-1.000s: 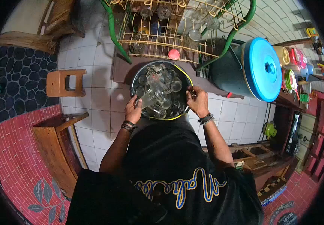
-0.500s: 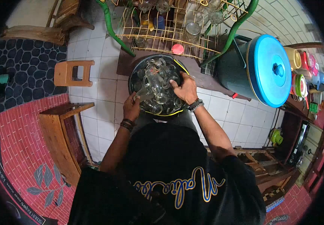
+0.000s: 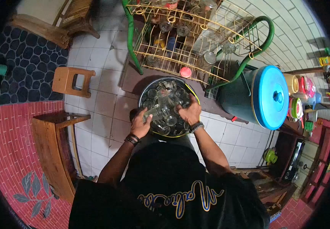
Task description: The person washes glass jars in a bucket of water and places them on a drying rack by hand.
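A round black basin [image 3: 141, 100] with yellow marks on its rim sits in front of me, heaped with clear glassware. My left hand [image 3: 140, 124] is at the basin's near left side, thumb and fingers closed about a clear drinking glass [image 3: 155, 113] that lies tilted over the pile. On the opposite side, my right hand [image 3: 190, 113] grips the basin's rim, its thumb reaching inward beside the glasses. A clear glass jar [image 3: 170, 120] lies on the heap between both hands, mouth or base facing me. Lower glasses are partly hidden.
Behind the basin stands a wire rack [image 3: 165, 57] with green tubular legs, holding glasses and a red-lidded item [image 3: 185, 72]. To its right is a large bucket with a blue lid [image 3: 272, 97]. A brown plastic stool [image 3: 63, 80] and a wooden bench [image 3: 52, 147] are at left.
The view has tilted, so the basin and rack appear lower. My left hand has come further over the basin's edge with the glass. My right hand stays at the rim.
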Action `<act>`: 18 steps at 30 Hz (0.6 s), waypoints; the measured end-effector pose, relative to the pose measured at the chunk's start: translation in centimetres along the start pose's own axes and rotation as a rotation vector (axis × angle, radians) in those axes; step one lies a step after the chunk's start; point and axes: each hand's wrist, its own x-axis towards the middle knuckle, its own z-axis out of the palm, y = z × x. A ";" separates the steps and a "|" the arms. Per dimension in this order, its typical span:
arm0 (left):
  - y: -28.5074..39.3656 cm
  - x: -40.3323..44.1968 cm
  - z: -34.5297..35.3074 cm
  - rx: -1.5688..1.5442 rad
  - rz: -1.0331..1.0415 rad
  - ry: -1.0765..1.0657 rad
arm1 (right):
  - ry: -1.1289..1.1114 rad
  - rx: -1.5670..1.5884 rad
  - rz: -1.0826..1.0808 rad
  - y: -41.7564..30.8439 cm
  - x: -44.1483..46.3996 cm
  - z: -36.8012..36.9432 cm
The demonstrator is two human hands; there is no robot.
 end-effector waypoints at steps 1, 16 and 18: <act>2.4 0.4 -0.6 -0.048 -0.004 -0.013 | 0.014 0.047 -0.001 -0.9 -0.5 -1.0; 10.3 22.5 -15.6 0.325 0.403 0.276 | 0.044 0.711 -0.144 -14.8 9.5 -4.1; 9.6 24.5 -15.5 0.350 0.428 0.266 | 0.122 0.653 -0.178 -16.9 11.8 -2.9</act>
